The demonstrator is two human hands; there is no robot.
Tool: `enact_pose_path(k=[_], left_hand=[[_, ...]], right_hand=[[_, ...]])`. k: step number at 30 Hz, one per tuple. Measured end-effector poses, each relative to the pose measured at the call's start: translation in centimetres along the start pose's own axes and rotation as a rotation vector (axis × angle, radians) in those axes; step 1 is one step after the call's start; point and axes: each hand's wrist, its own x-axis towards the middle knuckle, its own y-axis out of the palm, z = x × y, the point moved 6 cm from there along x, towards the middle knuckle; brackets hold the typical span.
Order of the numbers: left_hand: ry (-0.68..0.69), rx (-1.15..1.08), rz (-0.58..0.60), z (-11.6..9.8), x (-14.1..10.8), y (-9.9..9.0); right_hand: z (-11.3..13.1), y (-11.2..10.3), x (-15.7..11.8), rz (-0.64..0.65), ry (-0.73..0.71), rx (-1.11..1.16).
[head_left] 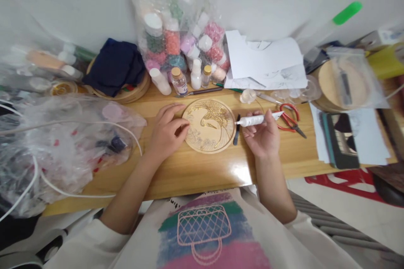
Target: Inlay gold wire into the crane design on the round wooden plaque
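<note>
A round wooden plaque [206, 128] with a gold bird design and fine line patterns lies flat on the wooden table. At its left rim is my left hand [170, 128], thumb and fingers apart, the fingertips touching the edge. My right hand [263, 134] is to the right of the plaque, its fingers closed round a white tube [252, 120]. The tube's narrow nozzle points left, close to the plaque's right edge. Beneath the nozzle a short dark strip [236, 132] rests on the table.
Behind the plaque stand small bottles [179, 82] and a bag of coloured jars [172, 42]. Red-handled pliers [290, 122], a phone [342, 143] and papers [265, 63] are at the right. Plastic bags [69, 143] with a white cable [78, 196] cover the left.
</note>
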Motion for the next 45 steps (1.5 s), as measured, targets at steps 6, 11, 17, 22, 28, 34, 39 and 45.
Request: enact_pose_path(k=[6,11,17,22,28,34,39,45], left_hand=[[-0.099,0.002,0.092,0.7,0.2,0.3],[-0.101,0.051,0.169,0.6,0.7,0.4],[-0.073,0.096,0.191,0.2,0.8,0.5],[-0.028,0.128,0.179,-0.2,0.7,0.5],[0.013,0.154,0.172,-0.8,0.7,0.4],[0.089,0.125,0.242,-0.7,1.9,0.3],[0.148,0.073,0.269,0.5,3.2,0.2],[0.190,0.103,0.214,0.3,3.2,-1.0]], right_hand=[[0.1,0.1,-0.1,-0.024,0.006,-0.019],[0.1,0.1,-0.1,-0.067,0.010,-0.015],[0.1,0.2,-0.1,-0.034,0.000,-0.008],[0.1,0.1,-0.1,-0.042,0.004,-0.010],[0.0,-0.1,0.0,-0.034,0.026,-0.004],[0.0,-0.2,0.0,0.008,0.015,-0.023],[-0.1,-0.2,0.0,-0.030,0.042,0.022],[0.0,-0.1,0.0,-0.024,0.046,0.010]])
